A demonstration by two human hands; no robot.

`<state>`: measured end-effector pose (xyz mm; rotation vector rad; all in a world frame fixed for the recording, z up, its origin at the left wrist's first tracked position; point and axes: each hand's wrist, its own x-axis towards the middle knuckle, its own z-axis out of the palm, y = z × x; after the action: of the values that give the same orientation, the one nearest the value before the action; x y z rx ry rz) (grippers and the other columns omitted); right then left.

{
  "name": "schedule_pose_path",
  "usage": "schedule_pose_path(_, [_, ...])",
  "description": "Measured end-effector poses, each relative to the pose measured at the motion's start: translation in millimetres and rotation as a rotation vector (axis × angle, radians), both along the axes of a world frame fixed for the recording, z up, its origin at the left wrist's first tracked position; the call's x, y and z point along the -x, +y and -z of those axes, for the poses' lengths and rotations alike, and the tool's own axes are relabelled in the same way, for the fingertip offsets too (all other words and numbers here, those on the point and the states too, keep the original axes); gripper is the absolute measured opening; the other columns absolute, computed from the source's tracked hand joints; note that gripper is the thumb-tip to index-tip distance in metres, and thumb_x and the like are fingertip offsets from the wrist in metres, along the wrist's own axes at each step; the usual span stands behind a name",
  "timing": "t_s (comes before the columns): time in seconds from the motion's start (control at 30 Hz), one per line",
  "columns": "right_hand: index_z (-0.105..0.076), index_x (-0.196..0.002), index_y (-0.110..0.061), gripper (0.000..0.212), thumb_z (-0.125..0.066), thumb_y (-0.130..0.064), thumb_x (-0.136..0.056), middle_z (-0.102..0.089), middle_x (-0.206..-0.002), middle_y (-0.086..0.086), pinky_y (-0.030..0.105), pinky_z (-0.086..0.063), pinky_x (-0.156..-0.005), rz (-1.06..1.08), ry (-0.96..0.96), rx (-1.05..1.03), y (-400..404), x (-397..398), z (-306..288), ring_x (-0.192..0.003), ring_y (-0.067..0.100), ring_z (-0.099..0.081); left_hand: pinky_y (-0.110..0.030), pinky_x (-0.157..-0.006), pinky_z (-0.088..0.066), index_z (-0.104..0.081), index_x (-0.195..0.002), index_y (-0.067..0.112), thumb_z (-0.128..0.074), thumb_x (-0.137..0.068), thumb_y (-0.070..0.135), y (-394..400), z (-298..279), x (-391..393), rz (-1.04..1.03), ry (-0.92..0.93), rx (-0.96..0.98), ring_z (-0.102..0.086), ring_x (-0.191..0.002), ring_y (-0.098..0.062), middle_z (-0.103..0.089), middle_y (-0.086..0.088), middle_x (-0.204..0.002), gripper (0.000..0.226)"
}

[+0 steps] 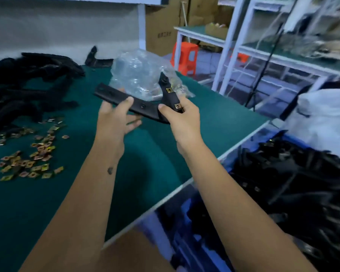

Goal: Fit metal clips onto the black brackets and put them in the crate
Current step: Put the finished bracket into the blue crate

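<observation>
A black L-shaped bracket is held up above the green table. Two brass-coloured metal clips sit on its upright arm. My right hand grips the bracket at its corner, thumb on top. My left hand holds the long flat arm with the thumb on top and the fingers spread beneath. Loose metal clips lie scattered on the table at the left. A pile of bare black brackets lies at the far left. The blue crate at the right holds many black brackets.
A clear plastic bag with more clips lies behind the held bracket. The table's white edge runs diagonally beside the crate. White shelving, an orange stool and cardboard boxes stand beyond.
</observation>
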<state>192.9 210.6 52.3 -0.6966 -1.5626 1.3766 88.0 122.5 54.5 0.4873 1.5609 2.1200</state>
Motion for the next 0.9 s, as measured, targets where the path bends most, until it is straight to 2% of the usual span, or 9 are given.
schedule_pose_path(0.1, [-0.057,-0.072,-0.015,0.021,-0.071,-0.006,-0.084,-0.046,-0.061,-0.008,0.024,-0.034,-0.060,0.148,-0.039,-0.007,21,-68,2,-0.061,0.010,-0.041,-0.025,-0.064,-0.057,-0.058,-0.101,0.030,-0.060,-0.098,0.024,35,-4,-49,0.175,-0.017,0.005,-0.072,-0.075,-0.016,-0.069,0.000,-0.111,0.008])
schedule_pose_path(0.17, [-0.058,-0.073,-0.014,0.019,-0.071,-0.009,-0.086,-0.049,-0.063,-0.006,0.026,-0.036,-0.063,0.231,-0.060,0.006,29,-115,7,-0.065,0.014,-0.044,-0.026,-0.065,-0.057,-0.059,-0.099,0.030,-0.059,-0.098,0.026,56,-4,-85,0.281,-0.022,0.025,-0.070,-0.086,-0.022,-0.068,-0.002,-0.115,0.004])
schedule_pose_path(0.23, [-0.065,-0.085,-0.006,0.008,-0.071,-0.012,-0.088,-0.060,-0.074,0.011,0.031,-0.042,-0.069,0.310,-0.062,0.032,34,-160,15,-0.072,0.021,-0.053,-0.026,-0.065,-0.056,-0.064,-0.102,0.030,-0.057,-0.099,0.026,72,-1,-121,0.392,-0.012,0.050,-0.068,-0.097,-0.026,-0.065,-0.004,-0.124,0.009])
schedule_pose_path(0.3, [-0.067,-0.097,-0.001,0.015,-0.070,-0.013,-0.088,-0.065,-0.089,0.022,0.036,-0.047,-0.074,0.389,-0.081,0.037,38,-202,24,-0.079,0.029,-0.059,-0.024,-0.062,-0.056,-0.067,-0.107,0.026,-0.057,-0.099,0.024,82,4,-153,0.492,0.002,0.079,-0.071,-0.088,-0.021,-0.067,-0.004,-0.118,0.013])
schedule_pose_path(0.47, [-0.064,-0.093,0.006,0.020,-0.071,-0.011,-0.086,-0.062,-0.088,0.028,0.037,-0.046,-0.076,0.425,-0.230,-0.029,42,-289,35,-0.076,0.021,-0.056,-0.021,-0.057,-0.057,-0.063,-0.098,0.023,-0.059,-0.098,0.012,84,22,-203,0.728,0.078,0.128,-0.072,-0.063,-0.011,-0.070,0.002,-0.087,0.012])
schedule_pose_path(0.57, [-0.056,-0.078,-0.003,0.019,-0.072,-0.011,-0.086,-0.058,-0.072,0.008,0.026,-0.044,-0.066,0.384,-0.465,-0.103,43,-325,36,-0.067,0.013,-0.054,-0.022,-0.060,-0.058,-0.064,-0.093,0.022,-0.064,-0.093,0.005,79,37,-218,0.810,0.154,0.182,-0.072,-0.063,-0.013,-0.071,0.003,-0.078,0.016])
schedule_pose_path(0.63, [-0.058,-0.077,-0.013,0.017,-0.072,-0.011,-0.086,-0.063,-0.072,-0.008,0.023,-0.049,-0.064,0.353,-0.614,-0.129,41,-345,38,-0.067,0.012,-0.060,-0.021,-0.058,-0.058,-0.066,-0.094,0.020,-0.068,-0.090,0.004,75,49,-227,0.912,0.221,0.243,-0.074,-0.069,-0.017,-0.072,-0.003,-0.087,0.016])
schedule_pose_path(0.77, [-0.067,-0.091,-0.011,0.009,-0.073,-0.014,-0.085,-0.071,-0.089,0.003,0.040,-0.055,-0.077,0.275,-0.838,-0.115,32,-381,46,-0.083,0.018,-0.067,-0.020,-0.053,-0.053,-0.065,-0.099,0.019,-0.072,-0.088,0.008,68,72,-245,1.109,0.323,0.429,-0.074,-0.069,-0.021,-0.073,-0.002,-0.094,0.017])
schedule_pose_path(0.9, [-0.068,-0.085,-0.030,0.012,-0.075,-0.021,-0.082,-0.070,-0.086,-0.010,0.023,-0.053,-0.061,0.105,-1.145,0.010,14,-408,64,-0.075,0.007,-0.066,-0.023,-0.054,-0.053,-0.059,-0.114,0.015,-0.069,-0.091,0.008,56,95,-263,1.441,0.416,0.665,-0.072,-0.066,-0.016,-0.070,-0.007,-0.097,0.026])
